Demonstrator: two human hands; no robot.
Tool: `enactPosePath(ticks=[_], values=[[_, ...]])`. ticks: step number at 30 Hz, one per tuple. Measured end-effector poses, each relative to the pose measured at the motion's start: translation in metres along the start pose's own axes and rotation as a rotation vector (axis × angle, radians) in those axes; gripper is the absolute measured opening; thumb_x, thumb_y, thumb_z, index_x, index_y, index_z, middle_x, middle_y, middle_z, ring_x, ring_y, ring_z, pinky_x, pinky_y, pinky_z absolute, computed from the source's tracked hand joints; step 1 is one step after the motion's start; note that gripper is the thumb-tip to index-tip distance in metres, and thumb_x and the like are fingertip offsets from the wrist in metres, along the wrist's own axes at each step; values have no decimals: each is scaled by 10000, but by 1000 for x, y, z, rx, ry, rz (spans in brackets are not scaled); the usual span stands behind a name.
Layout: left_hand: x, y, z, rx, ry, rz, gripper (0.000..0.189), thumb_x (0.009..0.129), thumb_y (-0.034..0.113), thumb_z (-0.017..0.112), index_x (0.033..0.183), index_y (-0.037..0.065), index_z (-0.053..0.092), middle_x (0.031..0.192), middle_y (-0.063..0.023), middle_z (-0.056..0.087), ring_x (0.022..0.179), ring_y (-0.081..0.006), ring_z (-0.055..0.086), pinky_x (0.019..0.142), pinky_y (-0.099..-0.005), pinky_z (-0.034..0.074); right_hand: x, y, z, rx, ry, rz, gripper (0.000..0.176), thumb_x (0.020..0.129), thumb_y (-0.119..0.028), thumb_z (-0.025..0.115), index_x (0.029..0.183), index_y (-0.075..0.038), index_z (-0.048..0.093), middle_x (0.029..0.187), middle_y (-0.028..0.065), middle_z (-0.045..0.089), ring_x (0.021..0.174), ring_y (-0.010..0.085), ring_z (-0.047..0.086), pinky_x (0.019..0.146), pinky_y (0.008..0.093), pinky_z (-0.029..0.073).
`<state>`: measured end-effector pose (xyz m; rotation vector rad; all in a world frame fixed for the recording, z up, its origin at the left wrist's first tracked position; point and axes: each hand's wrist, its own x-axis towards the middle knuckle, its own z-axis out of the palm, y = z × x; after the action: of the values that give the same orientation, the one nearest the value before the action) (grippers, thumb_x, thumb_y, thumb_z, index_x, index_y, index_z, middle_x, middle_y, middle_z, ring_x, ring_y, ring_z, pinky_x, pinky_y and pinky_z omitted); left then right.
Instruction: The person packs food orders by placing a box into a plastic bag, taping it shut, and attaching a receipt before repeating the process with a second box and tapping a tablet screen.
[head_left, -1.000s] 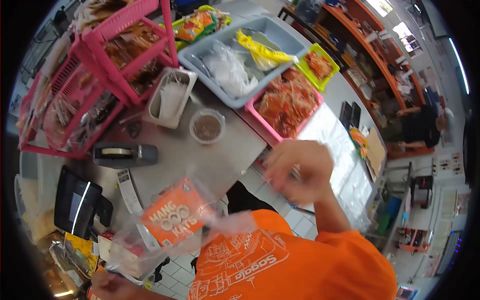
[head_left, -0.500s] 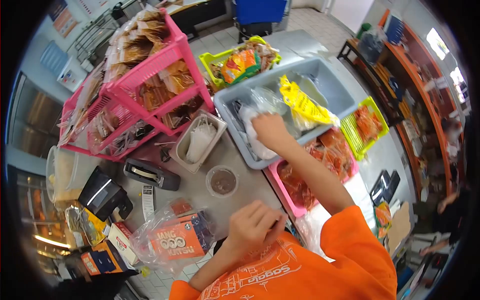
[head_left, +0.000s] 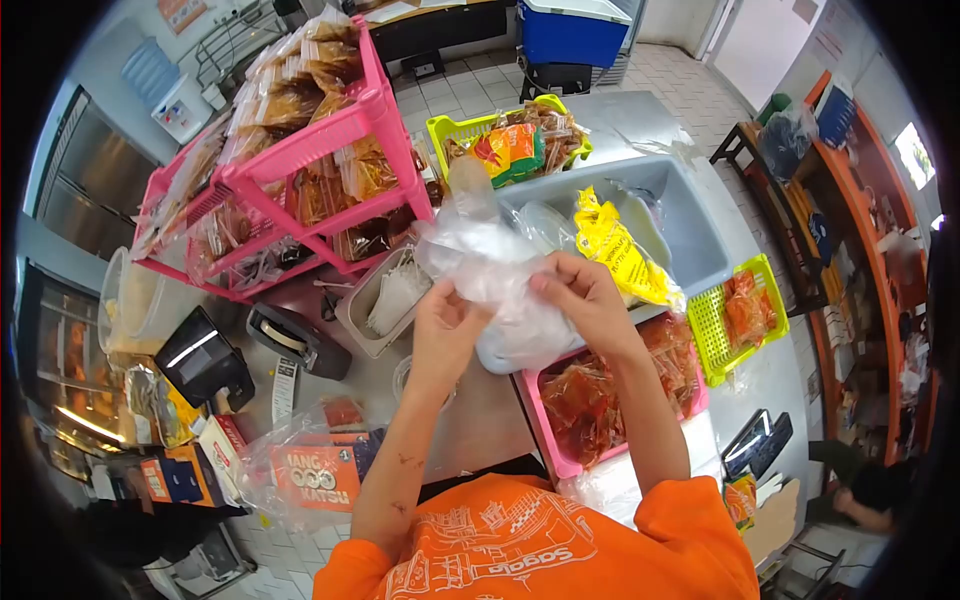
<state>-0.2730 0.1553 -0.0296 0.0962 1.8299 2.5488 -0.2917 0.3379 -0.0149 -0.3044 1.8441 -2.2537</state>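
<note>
In front of me, a crumpled bundle of clear plastic bags (head_left: 485,265) is held up between both hands. My left hand (head_left: 447,328) pinches its lower left edge, fingers closed. My right hand (head_left: 588,302) grips the right side between thumb and fingers. Behind the bundle, partly covered by it, stands the grey-blue tub (head_left: 708,265) with a yellow printed plastic bag (head_left: 622,250) inside. Below my right hand lies a pink basket (head_left: 548,440) of packets with red contents. A small metal container (head_left: 372,345) with white items is beside my left hand.
A pink tiered rack (head_left: 300,150) of sauce packets stands at the left. Yellow-green baskets (head_left: 440,128) sit behind and right of the tub. A tape dispenser (head_left: 298,340), a dark terminal (head_left: 205,360) and a bagged orange box (head_left: 318,475) lie at left. Another person (head_left: 865,500) is at far right.
My right hand has lifted the plastic bags out of the tub and brought them nearer. My left hand has risen from near my chest and taken hold of them too.
</note>
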Motion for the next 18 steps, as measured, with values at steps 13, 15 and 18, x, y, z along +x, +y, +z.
enactPosePath(ticks=[13,15,18], values=[[-17,21,-38,379,296,173,215,823,53,666,1031,21,623,903,-59,675,690,-139,619,594,-269,491,2,2,49,126,-39,69,293,928,-99,519,1214,-35,506,1045,53,603,794,117,623,650,233,505],[-38,43,-43,1229,78,406,329,738,52,702,1058,59,624,963,-96,657,801,-255,630,710,-342,504,-3,3,84,-163,-75,-63,274,861,-5,529,1130,-48,545,995,28,587,761,96,592,625,208,475],[-94,96,-61,1320,60,494,428,667,98,728,1082,94,625,1077,-135,592,1002,-345,559,859,-406,451,6,28,99,-91,50,-133,277,704,101,443,890,-25,604,913,21,585,788,81,552,670,205,458]])
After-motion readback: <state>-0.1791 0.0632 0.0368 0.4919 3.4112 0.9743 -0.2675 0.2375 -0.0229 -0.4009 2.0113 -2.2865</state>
